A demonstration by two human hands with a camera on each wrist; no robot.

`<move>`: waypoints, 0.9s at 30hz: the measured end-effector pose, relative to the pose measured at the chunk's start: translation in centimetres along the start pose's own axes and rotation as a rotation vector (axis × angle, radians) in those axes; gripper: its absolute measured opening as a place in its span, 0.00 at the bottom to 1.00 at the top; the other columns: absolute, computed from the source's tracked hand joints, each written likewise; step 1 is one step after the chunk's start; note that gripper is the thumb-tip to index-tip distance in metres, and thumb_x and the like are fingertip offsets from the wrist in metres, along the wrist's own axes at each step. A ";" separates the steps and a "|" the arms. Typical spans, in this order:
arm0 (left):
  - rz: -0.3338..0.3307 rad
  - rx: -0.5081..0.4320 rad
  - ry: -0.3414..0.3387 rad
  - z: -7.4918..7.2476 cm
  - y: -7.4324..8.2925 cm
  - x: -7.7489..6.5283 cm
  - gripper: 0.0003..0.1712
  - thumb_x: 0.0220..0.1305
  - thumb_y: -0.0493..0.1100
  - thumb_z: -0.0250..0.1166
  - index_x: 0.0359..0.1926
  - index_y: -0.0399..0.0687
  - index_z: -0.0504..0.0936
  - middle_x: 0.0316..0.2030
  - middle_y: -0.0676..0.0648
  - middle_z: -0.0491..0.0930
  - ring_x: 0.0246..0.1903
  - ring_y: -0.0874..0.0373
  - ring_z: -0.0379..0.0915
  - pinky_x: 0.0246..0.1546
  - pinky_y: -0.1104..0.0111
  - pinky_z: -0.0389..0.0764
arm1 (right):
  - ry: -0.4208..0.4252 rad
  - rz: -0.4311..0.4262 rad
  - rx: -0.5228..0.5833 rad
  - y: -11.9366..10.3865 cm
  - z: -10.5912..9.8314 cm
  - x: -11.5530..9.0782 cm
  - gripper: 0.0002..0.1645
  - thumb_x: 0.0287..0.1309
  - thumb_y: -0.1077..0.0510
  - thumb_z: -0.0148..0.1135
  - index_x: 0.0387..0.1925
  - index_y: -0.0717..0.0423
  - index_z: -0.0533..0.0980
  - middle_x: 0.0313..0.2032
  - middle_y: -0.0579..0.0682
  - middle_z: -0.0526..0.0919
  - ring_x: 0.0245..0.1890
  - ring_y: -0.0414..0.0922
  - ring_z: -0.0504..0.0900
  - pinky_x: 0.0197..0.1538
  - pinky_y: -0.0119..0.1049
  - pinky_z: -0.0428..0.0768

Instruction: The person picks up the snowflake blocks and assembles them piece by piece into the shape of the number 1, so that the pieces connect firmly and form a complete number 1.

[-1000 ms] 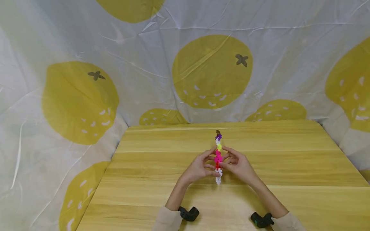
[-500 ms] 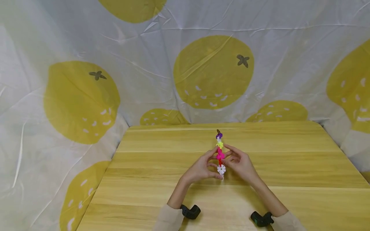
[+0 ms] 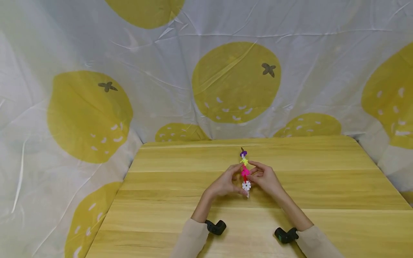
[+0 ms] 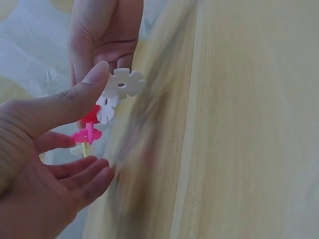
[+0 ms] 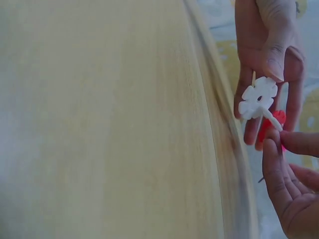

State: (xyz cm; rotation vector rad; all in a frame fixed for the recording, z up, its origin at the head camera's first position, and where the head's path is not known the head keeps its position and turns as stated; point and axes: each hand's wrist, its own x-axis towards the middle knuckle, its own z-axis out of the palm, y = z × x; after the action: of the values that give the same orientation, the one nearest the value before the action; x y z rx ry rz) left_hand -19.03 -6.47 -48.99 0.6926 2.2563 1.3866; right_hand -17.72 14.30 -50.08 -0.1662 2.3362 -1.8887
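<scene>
A chain of flower-shaped plastic interlocking discs (image 3: pixel 245 172) is held above the table between both hands. From far to near it shows brown, purple, white, yellow, pink, red and white pieces. My left hand (image 3: pixel 224 182) spans its left side, thumb at the white end disc (image 4: pixel 127 82) and forefinger up by the pink part. With thumb and fingertips my right hand (image 3: pixel 266 179) pinches the chain around the red disc (image 5: pixel 271 124). The white end disc faces the head camera. Fingers cover parts of the middle.
The wooden table (image 3: pixel 155 204) extends around both arms. A lemon-print cloth (image 3: pixel 161 79) hangs behind it and down the left side. Black wrist cameras (image 3: pixel 217 227) sit on both wrists, below the beige sleeves (image 3: pixel 191 238).
The chain has turned and tilted, so the white disc near its close end now faces the head camera. Both forearms have shifted slightly forward. Each hand keeps its hold.
</scene>
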 end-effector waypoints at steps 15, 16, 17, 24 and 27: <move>-0.007 0.284 -0.015 0.2 -0.6 0.4 0.61 0.56 0.51 0.81 0.82 0.44 0.54 0.82 0.42 0.50 0.83 0.46 0.42 0.82 0.48 0.43 | -0.015 0.030 -0.041 1.1 0.3 0.9 0.37 0.62 0.73 0.66 0.71 0.71 0.67 0.40 0.64 0.84 0.30 0.38 0.84 0.35 0.31 0.87; -0.008 0.300 -0.022 0.1 -0.5 0.4 0.61 0.57 0.51 0.80 0.82 0.43 0.54 0.83 0.42 0.49 0.83 0.46 0.40 0.82 0.47 0.41 | -0.017 0.041 -0.035 1.2 0.4 0.9 0.37 0.62 0.73 0.66 0.71 0.71 0.67 0.40 0.63 0.84 0.30 0.38 0.84 0.35 0.32 0.87; -0.011 0.310 -0.028 0.1 -0.5 0.4 0.61 0.57 0.51 0.80 0.82 0.43 0.54 0.83 0.42 0.48 0.83 0.46 0.38 0.82 0.47 0.40 | -0.017 0.052 -0.031 1.2 0.4 1.0 0.37 0.62 0.73 0.66 0.71 0.71 0.67 0.40 0.63 0.84 0.30 0.38 0.84 0.35 0.32 0.87; -0.025 0.300 -0.041 0.0 -0.7 0.3 0.64 0.58 0.53 0.79 0.83 0.46 0.48 0.83 0.44 0.48 0.83 0.43 0.36 0.82 0.46 0.41 | -0.038 0.075 -0.024 1.3 0.1 0.9 0.36 0.64 0.70 0.65 0.71 0.71 0.66 0.40 0.62 0.85 0.31 0.39 0.85 0.36 0.33 0.88; -0.045 0.241 -0.028 -0.6 -1.0 -0.1 0.66 0.59 0.52 0.79 0.84 0.47 0.43 0.84 0.45 0.45 0.83 0.44 0.38 0.82 0.48 0.45 | -0.046 0.079 -0.011 1.1 -0.6 0.7 0.34 0.66 0.67 0.65 0.71 0.72 0.66 0.41 0.64 0.85 0.32 0.43 0.87 0.37 0.36 0.89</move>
State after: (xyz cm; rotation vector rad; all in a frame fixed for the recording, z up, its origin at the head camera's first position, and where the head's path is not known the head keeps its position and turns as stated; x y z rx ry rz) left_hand -19.50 -7.29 -49.66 0.7274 2.4252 1.0877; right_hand -18.50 14.96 -51.02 -0.1151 2.2887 -1.8164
